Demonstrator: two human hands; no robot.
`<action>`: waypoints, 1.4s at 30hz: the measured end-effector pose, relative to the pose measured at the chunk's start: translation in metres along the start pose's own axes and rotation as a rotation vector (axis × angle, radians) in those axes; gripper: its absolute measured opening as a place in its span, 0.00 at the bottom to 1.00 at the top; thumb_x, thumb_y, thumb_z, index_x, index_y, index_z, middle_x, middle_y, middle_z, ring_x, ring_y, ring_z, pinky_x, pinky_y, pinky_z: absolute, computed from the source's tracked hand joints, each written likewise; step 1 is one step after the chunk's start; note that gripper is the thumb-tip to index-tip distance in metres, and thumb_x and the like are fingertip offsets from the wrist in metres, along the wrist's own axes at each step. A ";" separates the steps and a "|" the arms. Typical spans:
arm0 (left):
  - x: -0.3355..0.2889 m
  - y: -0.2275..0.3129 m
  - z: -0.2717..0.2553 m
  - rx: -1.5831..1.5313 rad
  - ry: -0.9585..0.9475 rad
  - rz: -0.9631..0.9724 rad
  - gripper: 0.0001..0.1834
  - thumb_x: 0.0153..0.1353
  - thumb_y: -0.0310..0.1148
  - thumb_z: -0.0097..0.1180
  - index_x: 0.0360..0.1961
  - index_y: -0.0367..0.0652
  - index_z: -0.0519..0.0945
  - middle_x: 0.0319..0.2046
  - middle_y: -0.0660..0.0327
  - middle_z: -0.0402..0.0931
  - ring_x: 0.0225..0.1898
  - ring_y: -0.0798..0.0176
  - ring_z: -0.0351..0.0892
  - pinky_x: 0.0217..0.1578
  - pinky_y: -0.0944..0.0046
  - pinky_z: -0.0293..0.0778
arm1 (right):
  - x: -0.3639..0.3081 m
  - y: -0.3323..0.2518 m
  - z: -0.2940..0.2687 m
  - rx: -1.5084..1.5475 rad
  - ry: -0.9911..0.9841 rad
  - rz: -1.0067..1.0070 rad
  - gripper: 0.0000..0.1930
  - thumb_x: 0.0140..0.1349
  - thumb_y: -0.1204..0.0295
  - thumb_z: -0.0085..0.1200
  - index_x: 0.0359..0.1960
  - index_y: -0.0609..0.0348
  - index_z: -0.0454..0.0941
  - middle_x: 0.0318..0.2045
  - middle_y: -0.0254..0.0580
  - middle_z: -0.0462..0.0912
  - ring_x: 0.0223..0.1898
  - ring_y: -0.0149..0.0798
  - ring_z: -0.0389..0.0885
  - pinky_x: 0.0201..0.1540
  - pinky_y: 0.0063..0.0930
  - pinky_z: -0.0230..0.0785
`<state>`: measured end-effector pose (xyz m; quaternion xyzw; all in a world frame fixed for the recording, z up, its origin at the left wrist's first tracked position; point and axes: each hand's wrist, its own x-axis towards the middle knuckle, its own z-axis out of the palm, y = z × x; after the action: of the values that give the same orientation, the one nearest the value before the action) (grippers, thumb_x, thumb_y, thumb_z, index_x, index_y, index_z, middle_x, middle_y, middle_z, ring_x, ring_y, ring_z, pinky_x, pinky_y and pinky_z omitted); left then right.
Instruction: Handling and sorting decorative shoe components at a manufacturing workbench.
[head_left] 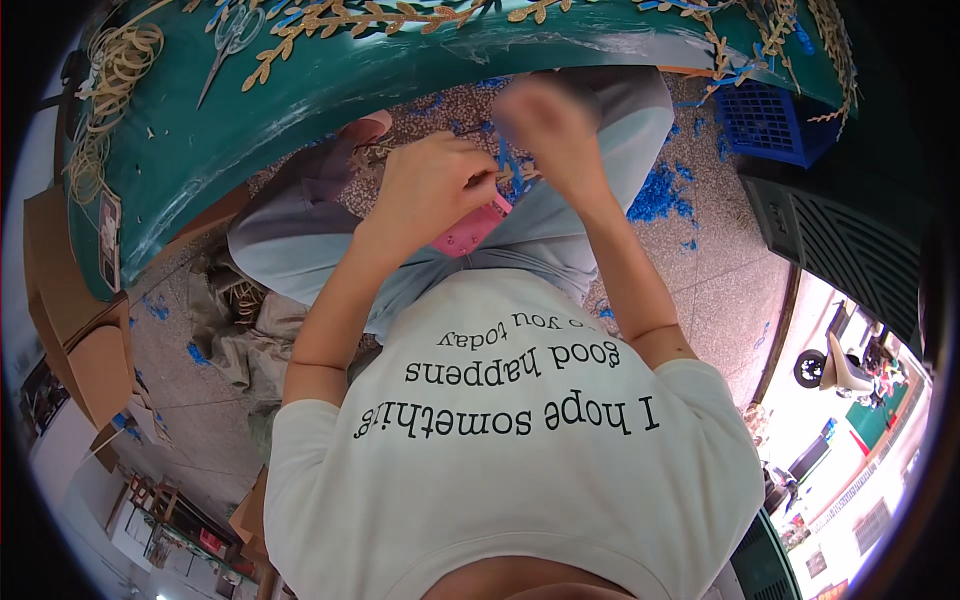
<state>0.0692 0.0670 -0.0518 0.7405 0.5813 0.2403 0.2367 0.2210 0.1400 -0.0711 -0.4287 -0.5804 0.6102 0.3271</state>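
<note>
My left hand [432, 180] is above my lap with its fingers curled together in a pinch. What the fingertips hold is hidden. Right beside them are a bit of gold leaf trim [506, 177] and some blue strips [516, 163], between my two hands. Under the left hand a pink object [468, 232] with small dark marks rests on my lap, partly covered by the hand. My right hand [552, 125] is raised a little farther off, near the table edge. It is smeared, so its fingers cannot be made out.
A green table [180, 165] curves across the far side, bearing gold leaf garlands [400, 15], scissors [235, 38], coiled tan cord [125, 60] and a phone [109, 240]. A blue crate [765, 125] is at the right. Blue scraps [660, 195] litter the floor; cardboard boxes [75, 330] stand left.
</note>
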 end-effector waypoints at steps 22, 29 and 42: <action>-0.034 -0.081 0.003 -0.183 0.032 -0.553 0.11 0.52 0.37 0.54 0.31 0.42 0.81 0.23 0.59 0.78 0.20 0.58 0.76 0.26 0.64 0.70 | -0.162 0.016 -0.437 -0.377 1.501 -0.377 0.20 0.56 0.66 0.49 0.41 0.75 0.68 0.34 0.57 0.79 0.35 0.47 0.79 0.33 0.30 0.76; -0.010 -0.129 0.069 -0.911 0.264 -0.706 0.16 0.55 0.43 0.54 0.39 0.44 0.80 0.29 0.69 0.76 0.21 0.74 0.72 0.24 0.70 0.67 | -0.082 0.017 -0.176 -1.172 0.693 -0.264 0.16 0.52 0.70 0.58 0.43 0.61 0.76 0.44 0.45 0.77 0.41 0.40 0.77 0.42 0.32 0.69; -0.007 -0.154 0.115 -1.968 0.846 -0.960 0.13 0.59 0.42 0.50 0.22 0.47 0.70 0.16 0.61 0.71 0.18 0.63 0.71 0.21 0.59 0.73 | -0.007 0.129 0.091 -0.162 -0.088 -0.051 0.16 0.52 0.74 0.53 0.43 0.66 0.73 0.34 0.48 0.80 0.35 0.38 0.79 0.38 0.27 0.70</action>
<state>0.0252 0.0850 -0.2381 -0.1954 0.3970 0.6992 0.5615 0.1544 0.0808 -0.2013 -0.4114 -0.6524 0.5711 0.2811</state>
